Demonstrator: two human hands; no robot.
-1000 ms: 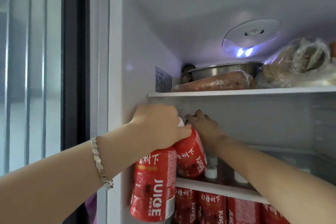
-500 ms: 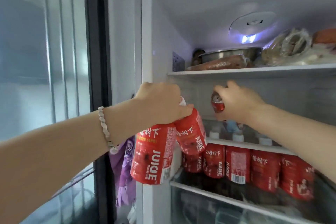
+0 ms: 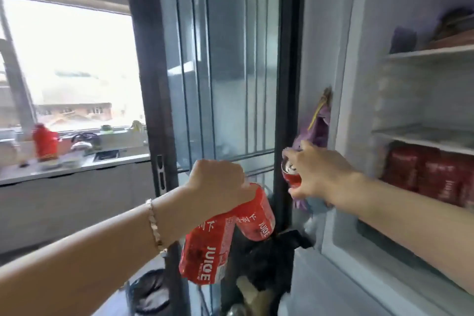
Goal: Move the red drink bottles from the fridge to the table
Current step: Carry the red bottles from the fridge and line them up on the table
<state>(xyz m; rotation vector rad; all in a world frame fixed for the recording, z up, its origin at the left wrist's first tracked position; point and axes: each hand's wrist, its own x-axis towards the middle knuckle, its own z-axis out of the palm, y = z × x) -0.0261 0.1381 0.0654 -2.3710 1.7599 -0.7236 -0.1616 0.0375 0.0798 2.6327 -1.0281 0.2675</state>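
Observation:
My left hand (image 3: 218,182) grips two red juice bottles by their tops: one (image 3: 205,249) hangs low with "JUICE" on its label, the other (image 3: 255,213) tilts to its right. My right hand (image 3: 320,174) is closed on a red drink can (image 3: 291,174), silver top showing, just outside the fridge's left wall. Several more red bottles (image 3: 431,172) stand in a row on a lower shelf of the open fridge (image 3: 420,136) at the right.
A dark-framed glass door (image 3: 230,59) stands straight ahead. A purple cloth (image 3: 316,128) hangs beside the fridge wall. At the left, a kitchen counter (image 3: 71,164) under a window holds a red container (image 3: 45,142) and a sink. Dark bags lie on the floor below.
The view has swung left, away from the fridge interior. Both hands have come out of the fridge, the left with two bottles, the right with the can it took.

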